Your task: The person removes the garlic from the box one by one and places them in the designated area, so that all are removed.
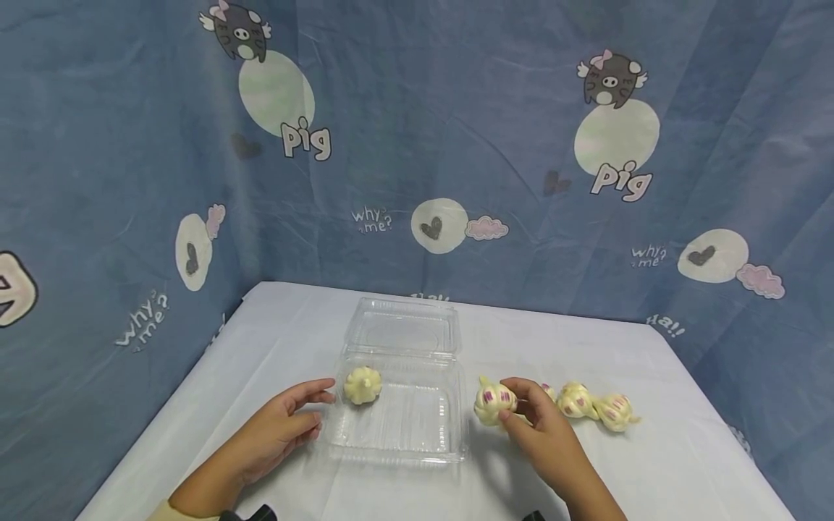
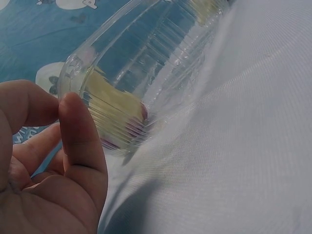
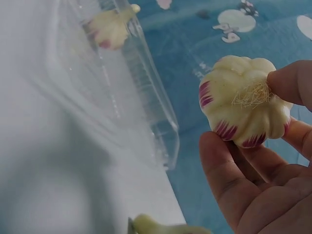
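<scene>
My right hand [image 1: 542,427] holds a garlic bulb [image 1: 493,403] between thumb and fingers, just right of a clear plastic clamshell container [image 1: 397,454]. In the right wrist view, the held garlic bulb [image 3: 243,100] shows purple streaks and a rooty base. My left hand [image 1: 280,427] is at the container's left edge, thumb and index finger apart with their tips right at the rim. Another garlic bulb [image 1: 362,385] sits in the back left of the container. The left wrist view shows that bulb [image 2: 114,109] through the clear wall, near my left fingertips.
More garlic bulbs [image 1: 575,400] lie to the right beyond my right hand, one partly hidden by it. The container's lid [image 1: 404,325] is folded open towards the back. A white cloth [image 1: 287,318] covers the table, and a blue printed curtain [image 1: 443,166] surrounds its back and sides.
</scene>
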The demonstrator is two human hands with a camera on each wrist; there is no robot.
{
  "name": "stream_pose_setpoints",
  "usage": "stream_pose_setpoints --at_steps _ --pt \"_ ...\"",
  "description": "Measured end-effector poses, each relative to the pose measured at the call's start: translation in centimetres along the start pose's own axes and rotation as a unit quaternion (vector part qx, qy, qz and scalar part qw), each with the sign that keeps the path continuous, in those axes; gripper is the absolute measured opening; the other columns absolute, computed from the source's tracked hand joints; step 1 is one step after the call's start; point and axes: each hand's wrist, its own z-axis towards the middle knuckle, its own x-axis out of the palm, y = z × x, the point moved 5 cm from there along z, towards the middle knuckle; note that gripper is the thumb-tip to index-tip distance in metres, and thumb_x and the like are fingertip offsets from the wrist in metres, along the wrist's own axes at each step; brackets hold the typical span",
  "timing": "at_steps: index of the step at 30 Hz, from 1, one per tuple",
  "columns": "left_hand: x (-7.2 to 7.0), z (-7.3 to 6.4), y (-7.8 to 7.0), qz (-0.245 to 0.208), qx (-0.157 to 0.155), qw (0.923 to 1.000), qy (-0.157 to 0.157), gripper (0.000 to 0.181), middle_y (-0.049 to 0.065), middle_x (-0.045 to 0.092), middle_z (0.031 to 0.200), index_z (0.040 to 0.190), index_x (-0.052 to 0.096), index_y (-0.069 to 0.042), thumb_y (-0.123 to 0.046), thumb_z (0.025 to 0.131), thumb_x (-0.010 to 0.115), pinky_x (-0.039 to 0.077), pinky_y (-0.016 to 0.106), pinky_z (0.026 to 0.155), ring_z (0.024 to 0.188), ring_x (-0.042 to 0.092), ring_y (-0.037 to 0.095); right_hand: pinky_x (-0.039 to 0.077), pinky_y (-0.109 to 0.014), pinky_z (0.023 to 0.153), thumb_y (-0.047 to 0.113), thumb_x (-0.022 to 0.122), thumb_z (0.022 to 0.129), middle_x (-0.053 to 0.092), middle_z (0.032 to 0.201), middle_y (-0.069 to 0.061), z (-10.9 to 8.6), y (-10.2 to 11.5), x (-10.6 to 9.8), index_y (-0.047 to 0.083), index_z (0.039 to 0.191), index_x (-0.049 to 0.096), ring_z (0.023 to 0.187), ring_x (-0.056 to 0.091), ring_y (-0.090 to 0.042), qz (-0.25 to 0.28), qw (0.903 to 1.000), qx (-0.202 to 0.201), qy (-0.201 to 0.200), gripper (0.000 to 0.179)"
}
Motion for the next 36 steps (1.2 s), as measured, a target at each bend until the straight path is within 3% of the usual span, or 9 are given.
stream_pose_setpoints --at_steps 6,11,18,25,36 --pt "-0.1 0.0 0.1 0.000 0.001 1.0000 0.000 0.068 0.019 0.046 0.144 0.161 0.033 0.000 -0.004 0.099 0.063 0.056 0.024 0.077 0.088 0.057 0.012 0.060 -0.032 0.085 0.018 0.074 0.098 0.061 0.133 -0.005 -0.7 -0.4 -1.2 0.018 0.133 0.062 0.116 0.066 -0.017 -0.002 0.9998 0.013 -0.012 0.037" --pt "-0.1 0.0 0.0 0.004 0.003 1.0000 -0.001 0.068 0.020 0.046 0.144 0.161 0.034 -0.001 -0.004 0.100 0.063 0.056 0.024 0.077 0.088 0.057 0.013 0.061 -0.032 0.086 0.020 0.072 0.100 0.059 0.135 -0.010 -1.4 -0.7 -2.2 0.013 0.136 0.060 0.114 0.066 -0.014 0.006 0.9998 -0.011 -0.015 0.039" --pt "0.0 -0.1 -0.1 0.006 0.002 1.0000 0.000 0.068 0.020 0.046 0.144 0.161 0.034 -0.001 -0.004 0.100 0.063 0.056 0.024 0.077 0.087 0.057 0.013 0.054 -0.019 0.095 0.021 0.071 0.100 0.050 0.154 -0.010 -2.2 -1.5 -4.0 0.010 0.142 0.057 0.118 0.063 -0.004 -0.043 0.9981 -0.010 -0.044 0.045" --pt "-0.1 -0.1 0.1 0.004 0.003 1.0000 0.000 0.068 0.019 0.047 0.143 0.161 0.034 -0.001 -0.004 0.099 0.063 0.056 0.023 0.077 0.087 0.057 0.012 0.056 -0.021 0.092 0.016 0.070 0.101 0.056 0.142 -0.009 -3.2 -2.4 -5.0 0.007 0.138 0.058 0.113 0.064 -0.004 -0.047 0.9970 -0.027 -0.055 0.041" --pt "0.0 -0.1 0.1 0.006 0.000 1.0000 -0.005 0.068 0.019 0.047 0.143 0.160 0.034 -0.001 -0.004 0.099 0.063 0.056 0.024 0.077 0.088 0.057 0.013 0.057 -0.021 0.089 0.021 0.068 0.103 0.052 0.147 -0.010 -4.1 -3.1 -6.7 0.005 0.142 0.055 0.112 0.061 0.003 -0.073 0.9951 -0.005 -0.066 0.044"
